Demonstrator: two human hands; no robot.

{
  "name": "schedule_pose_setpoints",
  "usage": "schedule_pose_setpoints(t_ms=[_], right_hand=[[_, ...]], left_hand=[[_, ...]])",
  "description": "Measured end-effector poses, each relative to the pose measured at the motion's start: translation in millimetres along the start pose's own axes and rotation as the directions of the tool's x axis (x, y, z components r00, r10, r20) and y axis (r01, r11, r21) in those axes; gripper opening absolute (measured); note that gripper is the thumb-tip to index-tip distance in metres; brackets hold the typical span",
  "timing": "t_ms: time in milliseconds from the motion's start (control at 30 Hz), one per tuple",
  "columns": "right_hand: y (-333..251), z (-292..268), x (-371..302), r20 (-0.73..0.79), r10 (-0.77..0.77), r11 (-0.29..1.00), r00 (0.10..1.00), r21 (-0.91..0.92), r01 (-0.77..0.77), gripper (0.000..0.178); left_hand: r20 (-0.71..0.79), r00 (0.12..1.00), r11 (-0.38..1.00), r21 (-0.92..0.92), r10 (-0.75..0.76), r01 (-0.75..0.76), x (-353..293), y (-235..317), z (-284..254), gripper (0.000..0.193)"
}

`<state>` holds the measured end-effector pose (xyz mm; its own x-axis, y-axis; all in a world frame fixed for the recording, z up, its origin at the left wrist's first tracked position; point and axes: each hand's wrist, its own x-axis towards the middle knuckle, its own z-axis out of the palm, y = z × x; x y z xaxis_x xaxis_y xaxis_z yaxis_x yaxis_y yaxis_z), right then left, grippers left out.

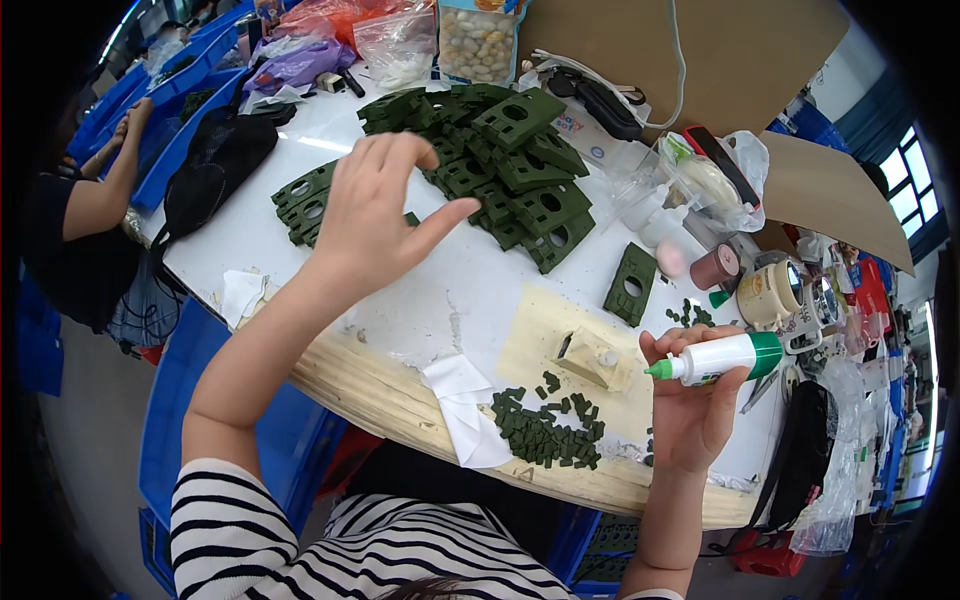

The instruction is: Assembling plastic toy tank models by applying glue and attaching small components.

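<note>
My left hand (370,215) is raised over the table, thumb and fingers apart, with nothing in it. It hovers in front of a heap of dark green plastic plates (515,165), each with a round hole. Partly behind my wrist lie more of these plates (308,190). My right hand (690,420) is closed around a white glue bottle (715,360) with a green base and green nozzle, tipped sideways, the nozzle pointing left. Left of the nozzle stands a cream block-shaped piece (595,358). A single green plate (631,285) lies flat beyond the bottle.
Small dark green pieces (548,430) are scattered at the near edge, beside folded white paper (465,410). A mug (768,295), a thread spool (715,267) and plastic bags stand at right. A bag of pebble-like pieces (478,42) is at the back. Another person's arm (115,170) shows at left.
</note>
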<state>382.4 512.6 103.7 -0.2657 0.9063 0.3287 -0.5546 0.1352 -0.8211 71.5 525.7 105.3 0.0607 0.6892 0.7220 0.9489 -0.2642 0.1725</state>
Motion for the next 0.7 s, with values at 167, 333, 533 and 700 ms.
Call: schedule_pose_setpoints(t_ms=[167, 333, 533, 700], right_hand=[[-3.2, 0.4, 0.2, -0.028, -0.015, 1.000, 1.000, -0.012, 0.014, 0.043], [-5.2, -1.8, 1.3, 0.003, -0.029, 1.000, 1.000, -0.001, 0.029, 0.043], [-10.6, -1.1, 2.0, 0.023, -0.050, 0.998, 0.998, 0.042, 0.049, 0.043], [-12.9, -10.0, 5.3, 0.020, -0.145, 0.987, 0.989, -0.060, 0.146, 0.045]], left_hand=[[-0.043, 0.999, 0.999, 0.037, 0.005, -0.003, 58.2, -3.1, 41.0, 0.044], [0.023, 0.999, 0.996, 0.083, -0.044, 0.042, 73.6, -0.9, 60.6, 0.042], [-0.106, 0.993, 0.998, 0.019, 0.055, -0.053, 61.5, 1.8, 30.1, 0.037], [-0.045, 0.979, 0.863, -0.466, 0.198, -0.196, 34.4, 46.9, 12.2, 0.041]])
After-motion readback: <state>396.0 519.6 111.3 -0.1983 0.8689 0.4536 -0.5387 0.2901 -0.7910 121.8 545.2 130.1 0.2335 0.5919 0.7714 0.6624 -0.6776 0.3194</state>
